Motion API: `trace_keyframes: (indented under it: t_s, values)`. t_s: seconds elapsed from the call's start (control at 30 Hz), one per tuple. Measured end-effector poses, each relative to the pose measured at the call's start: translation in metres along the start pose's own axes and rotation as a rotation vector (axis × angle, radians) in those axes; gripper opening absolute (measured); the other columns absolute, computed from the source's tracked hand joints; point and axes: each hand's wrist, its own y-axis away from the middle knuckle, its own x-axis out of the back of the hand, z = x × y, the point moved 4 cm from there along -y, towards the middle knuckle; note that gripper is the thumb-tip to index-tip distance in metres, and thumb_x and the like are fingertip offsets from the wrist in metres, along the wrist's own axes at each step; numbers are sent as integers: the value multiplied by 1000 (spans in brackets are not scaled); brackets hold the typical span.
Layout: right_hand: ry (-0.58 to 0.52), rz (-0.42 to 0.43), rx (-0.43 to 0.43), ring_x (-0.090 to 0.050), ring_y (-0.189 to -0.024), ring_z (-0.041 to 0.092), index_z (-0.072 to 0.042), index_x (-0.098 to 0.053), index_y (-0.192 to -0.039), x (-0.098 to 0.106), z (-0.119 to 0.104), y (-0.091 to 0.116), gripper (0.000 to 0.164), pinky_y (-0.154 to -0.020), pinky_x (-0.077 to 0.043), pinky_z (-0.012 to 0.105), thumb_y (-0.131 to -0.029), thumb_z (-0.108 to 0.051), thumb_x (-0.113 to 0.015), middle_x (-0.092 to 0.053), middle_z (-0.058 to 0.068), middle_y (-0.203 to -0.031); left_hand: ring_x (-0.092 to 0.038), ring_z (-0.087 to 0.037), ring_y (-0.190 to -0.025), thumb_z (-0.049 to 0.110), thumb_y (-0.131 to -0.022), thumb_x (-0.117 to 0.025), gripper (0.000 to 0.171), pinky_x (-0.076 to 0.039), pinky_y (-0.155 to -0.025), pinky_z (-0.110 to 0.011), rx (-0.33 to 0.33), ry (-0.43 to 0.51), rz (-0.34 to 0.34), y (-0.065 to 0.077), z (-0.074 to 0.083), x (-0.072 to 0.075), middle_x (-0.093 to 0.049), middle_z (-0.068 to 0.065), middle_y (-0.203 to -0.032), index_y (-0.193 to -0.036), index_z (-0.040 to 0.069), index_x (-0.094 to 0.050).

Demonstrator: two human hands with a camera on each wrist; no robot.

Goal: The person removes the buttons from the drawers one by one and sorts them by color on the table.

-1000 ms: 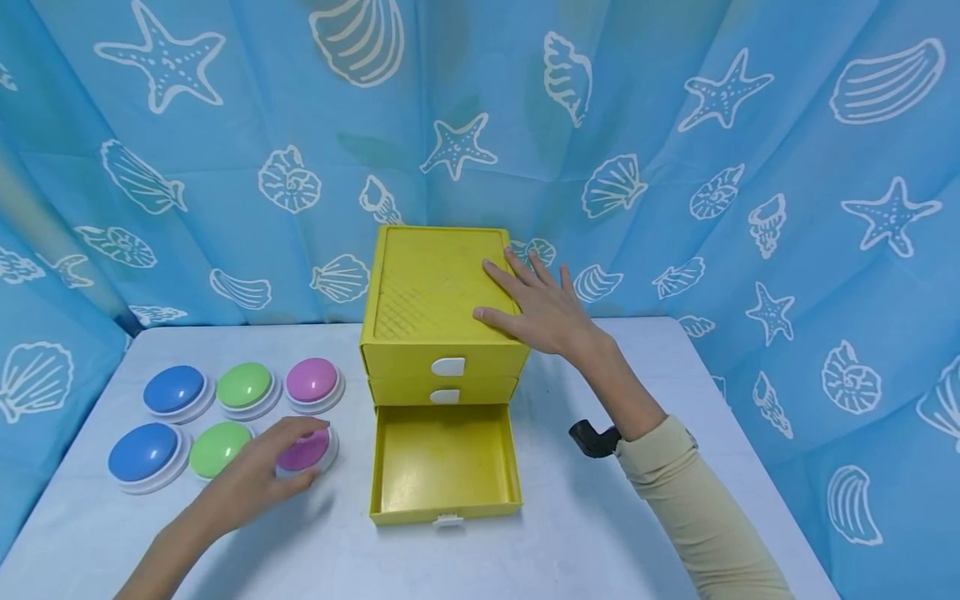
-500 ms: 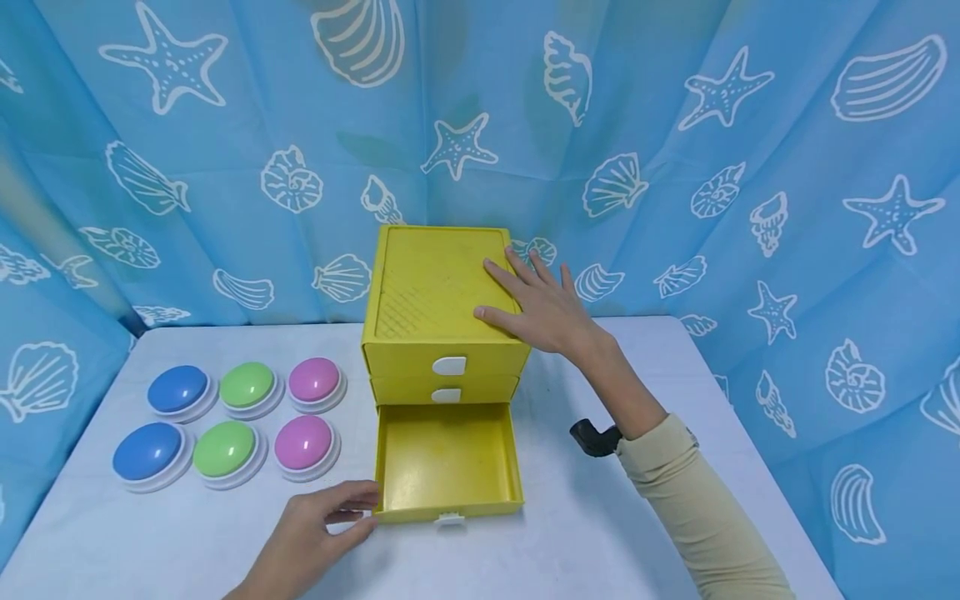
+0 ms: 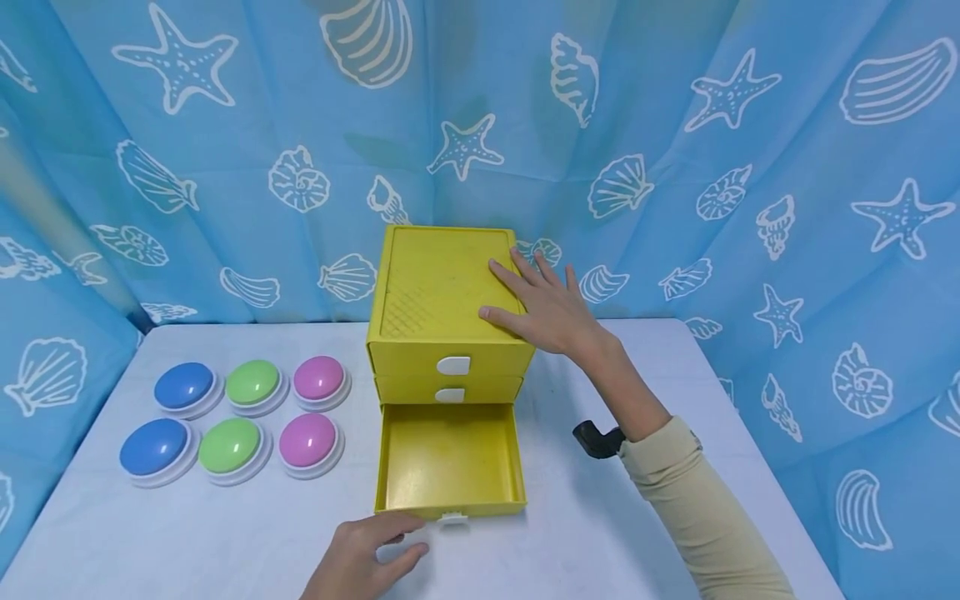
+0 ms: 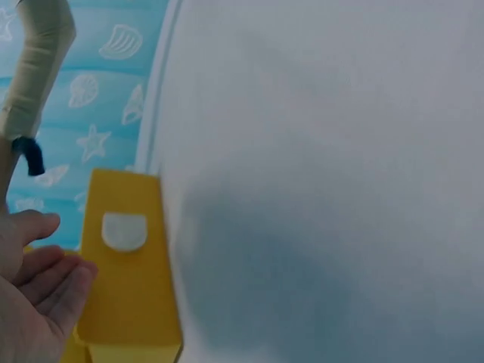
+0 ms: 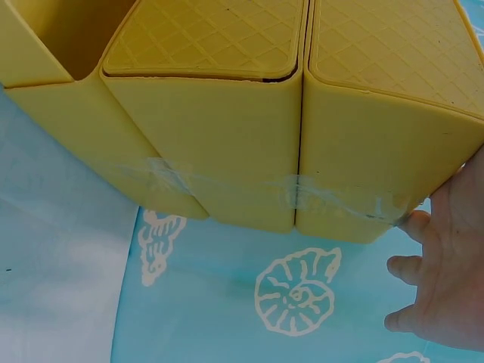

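Observation:
A yellow drawer unit [image 3: 442, 279] stands at the back middle of the table. Its bottom drawer [image 3: 450, 467] is pulled out and bare inside; the two drawers above are closed. My left hand [image 3: 360, 552], fingers loosely bent, is at the left part of that drawer's front, beside the white handle [image 3: 453, 518]. In the left wrist view the fingers lie close to the drawer front [image 4: 132, 295]; whether they touch it I cannot tell. My right hand [image 3: 551, 312] rests with spread fingers on the unit's top right edge, and in the right wrist view its fingers [image 5: 408, 268] reach past the edge.
Several round push buttons with white bases stand in two rows at the left: blue [image 3: 153, 447], green [image 3: 229, 445] and pink [image 3: 307, 440]. A blue seashell curtain [image 3: 465, 83] hangs behind the white table [image 3: 210, 542]. A black piece [image 3: 597, 439] sits at the right wrist.
My left hand has moved from above the front pink button, past the drawer's left corner, to the drawer's front. My right hand has stayed on the unit; the view has shifted slightly.

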Motion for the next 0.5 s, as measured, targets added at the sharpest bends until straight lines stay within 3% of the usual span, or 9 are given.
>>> trace_keyframes:
  t_s: [0.07, 0.17, 0.3, 0.5]
  values:
    - [3, 2, 2, 5, -151, 35, -31, -15, -161, 0, 0, 0, 79, -115, 8, 64, -97, -70, -37, 0, 2, -167, -70, -15, -77, 13, -85, -80, 23, -58, -67, -23, 51, 39, -38, 0, -2, -6, -75, -10, -95, -103, 0, -76]
    - [6, 1, -1, 6, -151, 34, -31, -15, -161, 0, 0, 0, 78, -114, 8, 64, -97, -70, -37, 1, 1, -167, -71, -16, -78, 13, -85, -80, 26, -58, -67, -23, 57, 48, -42, 0, -3, -13, -75, -12, -95, -105, -3, -75]
    - [11, 0, -3, 6, -151, 34, -31, -14, -161, 0, 0, 0, 78, -114, 7, 65, -97, -70, -37, 1, 1, -167, -71, -16, -77, 11, -83, -81, 28, -58, -67, -23, 44, 15, -12, -1, -5, -19, -75, -11, -92, -105, -3, -74]
    - [12, -4, -3, 6, -151, 34, -30, -13, -161, 0, 0, -1, 80, -114, 9, 65, -96, -71, -37, 0, 1, -167, -66, -8, -75, 17, -85, -81, 26, -56, -64, -24, 133, -71, -58, -6, -8, -30, -73, -3, -87, -105, 2, -74]
